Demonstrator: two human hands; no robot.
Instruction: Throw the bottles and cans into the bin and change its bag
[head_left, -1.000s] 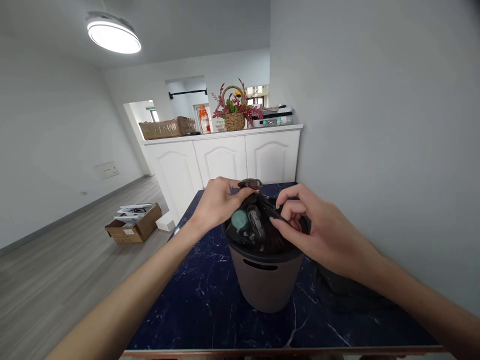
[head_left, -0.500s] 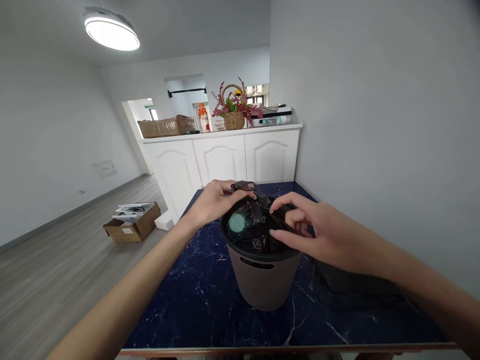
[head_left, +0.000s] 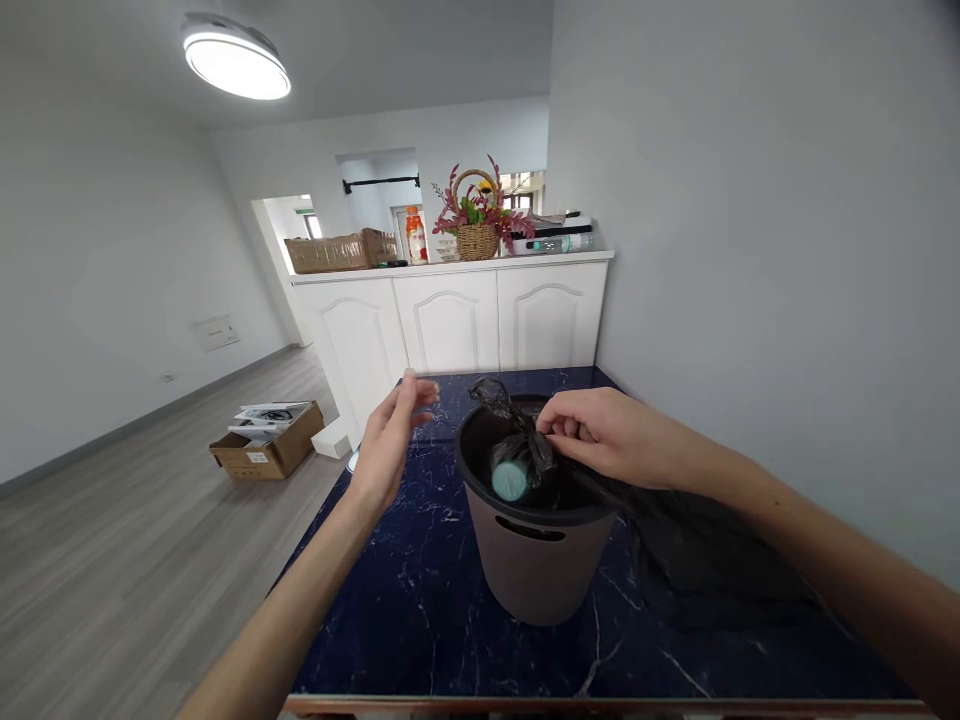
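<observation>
A grey-brown bin [head_left: 541, 575] with a dark rim stands on the blue marbled table [head_left: 405, 610]. Inside it is a black plastic bag [head_left: 541, 455], gathered at the top, with a round green item [head_left: 510, 481] showing at its front. My right hand [head_left: 592, 430] pinches the gathered bag above the bin's right side. My left hand [head_left: 390, 430] is in the air left of the bin, fingers apart and holding nothing. More black plastic [head_left: 697, 555] lies on the table beneath my right forearm.
Behind the table stands a white cabinet [head_left: 450, 320] bearing a flower basket [head_left: 477, 240], an orange-capped bottle [head_left: 416, 237] and a clear bottle [head_left: 562, 243]. A cardboard box [head_left: 274, 455] sits on the floor at left. A grey wall rises at right.
My left hand has let go of the bag and moved left. The fingers of my right hand have closed on the bag. The bag is now gathered more tightly, away from the bin's rim.
</observation>
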